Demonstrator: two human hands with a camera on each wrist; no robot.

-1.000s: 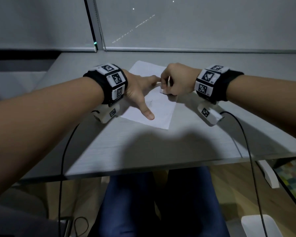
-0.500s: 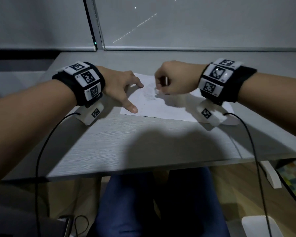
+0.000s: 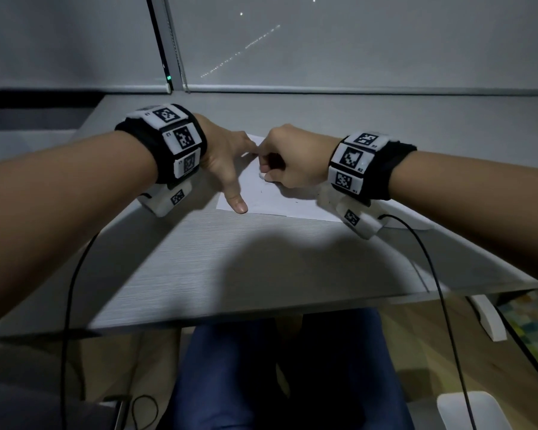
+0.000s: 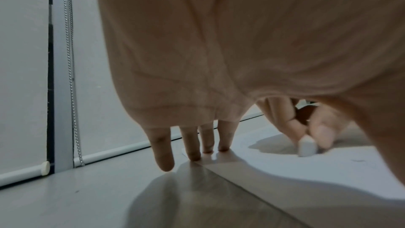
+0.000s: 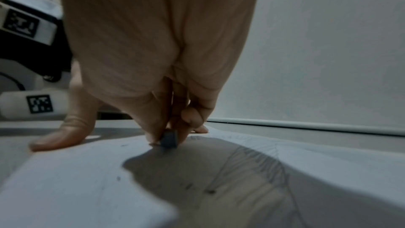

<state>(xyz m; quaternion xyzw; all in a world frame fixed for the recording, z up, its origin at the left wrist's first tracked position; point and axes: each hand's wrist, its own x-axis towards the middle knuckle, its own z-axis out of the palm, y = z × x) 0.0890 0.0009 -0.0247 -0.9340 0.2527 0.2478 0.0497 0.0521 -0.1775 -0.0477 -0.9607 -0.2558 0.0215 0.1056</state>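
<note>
1. The work in hand is rubbing pencil marks off a sheet of paper (image 3: 271,201). The sheet lies flat on the desk (image 3: 261,262), about midway between the left and right edges and nearer the far edge than the near one.
2. The right hand (image 3: 292,161) is curled tight, pinching a small white eraser (image 3: 263,176) between thumb and fingertips. The eraser's lower end touches the left part of the sheet.
3. The left hand (image 3: 222,153) holds nothing. Its fingers are spread and nearly straight, and they pin the sheet down. The thumb presses on the near left corner of the sheet, and the left-wrist view shows the fingertips (image 4: 192,155) on its far left edge.
4. Done so far, as I judge it: the patch around the eraser looks pale and almost clean, so some rubbing seems to have taken effect there.
5. Left to do: the right-wrist view shows faint pencil marks (image 5: 254,162) crossing the shaded part of the sheet to the right of the eraser. A few dark specks (image 5: 210,191) lie nearer the camera, though whether they are eraser crumbs or pencil I cannot tell. The job looks partway through.
6. A closed blind (image 3: 354,41) hangs beyond the far edge of the desk.
</note>
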